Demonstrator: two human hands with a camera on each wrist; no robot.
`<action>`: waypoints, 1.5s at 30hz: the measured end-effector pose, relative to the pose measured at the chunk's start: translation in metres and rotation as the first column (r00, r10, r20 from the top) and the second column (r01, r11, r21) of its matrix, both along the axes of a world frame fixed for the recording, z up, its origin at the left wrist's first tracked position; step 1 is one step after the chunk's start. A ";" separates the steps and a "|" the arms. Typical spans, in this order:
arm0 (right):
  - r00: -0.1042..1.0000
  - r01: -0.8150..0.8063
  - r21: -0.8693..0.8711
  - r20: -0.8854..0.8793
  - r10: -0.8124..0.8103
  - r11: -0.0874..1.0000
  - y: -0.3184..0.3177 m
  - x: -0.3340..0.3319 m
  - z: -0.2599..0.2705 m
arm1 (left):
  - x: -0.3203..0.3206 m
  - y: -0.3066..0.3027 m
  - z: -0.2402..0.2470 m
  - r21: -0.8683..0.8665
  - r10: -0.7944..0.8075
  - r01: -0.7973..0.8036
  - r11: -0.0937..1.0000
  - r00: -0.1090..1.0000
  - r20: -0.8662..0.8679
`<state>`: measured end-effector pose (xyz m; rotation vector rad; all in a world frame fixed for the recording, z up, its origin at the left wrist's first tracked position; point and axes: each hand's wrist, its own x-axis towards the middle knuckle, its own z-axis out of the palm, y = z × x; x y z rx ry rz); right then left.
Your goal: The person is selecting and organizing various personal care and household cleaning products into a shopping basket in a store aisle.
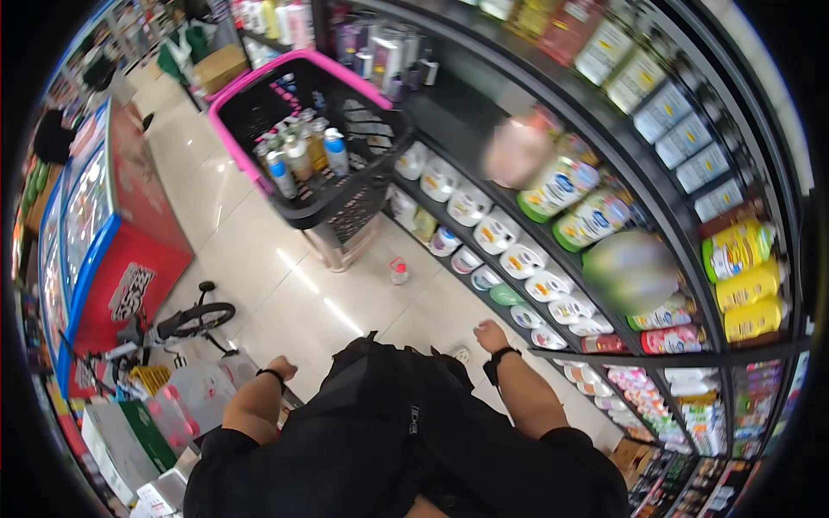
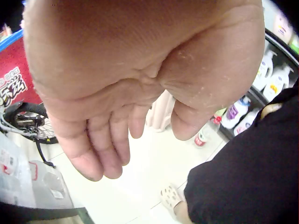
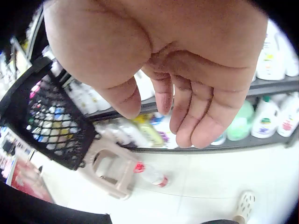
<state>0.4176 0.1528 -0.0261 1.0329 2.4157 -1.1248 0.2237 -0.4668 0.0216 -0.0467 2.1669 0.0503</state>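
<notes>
My left hand (image 1: 281, 369) hangs by my left side, holding nothing. Its fingers are loosely bent with the palm showing in the left wrist view. On the other side, my right hand (image 1: 492, 335) is also bare of any object, fingers relaxed, close to the shelf of white bottles (image 1: 496, 231). Ahead of me a black shopping basket with a pink rim (image 1: 226, 142) rests on a beige plastic stool (image 1: 343, 250). Several pump bottles (image 1: 298, 157) stand inside it. A clear plastic bottle with a red cap (image 3: 152, 174) stands on the floor beside the stool.
Dark shelving (image 1: 553, 237) with rows of bottles runs along the right. To the left are a red chest freezer (image 1: 151, 233), a bicycle (image 1: 194, 319) and plastic tubs (image 1: 194, 393). A cardboard box (image 1: 220, 69) sits behind the basket.
</notes>
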 end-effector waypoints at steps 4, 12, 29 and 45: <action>0.975 -0.204 -0.119 -0.112 0.191 0.972 -0.073 -0.145 0.084 | -0.014 0.022 0.034 0.360 0.130 -0.082 0.930 0.985 -0.113; 0.681 -0.432 -0.092 -0.686 0.257 0.897 -0.141 -0.369 0.293 | 0.019 -0.025 0.010 0.447 0.427 -0.306 0.841 0.882 -0.200; 0.875 -0.461 0.467 0.097 0.475 0.754 -0.223 -0.726 0.191 | 0.017 -0.141 0.061 0.284 0.681 -0.640 0.714 0.729 -0.069; 0.887 -0.455 0.442 0.149 0.437 0.773 -0.251 -0.704 0.124 | -0.300 -0.166 0.115 0.473 0.565 -0.435 0.766 0.806 -0.175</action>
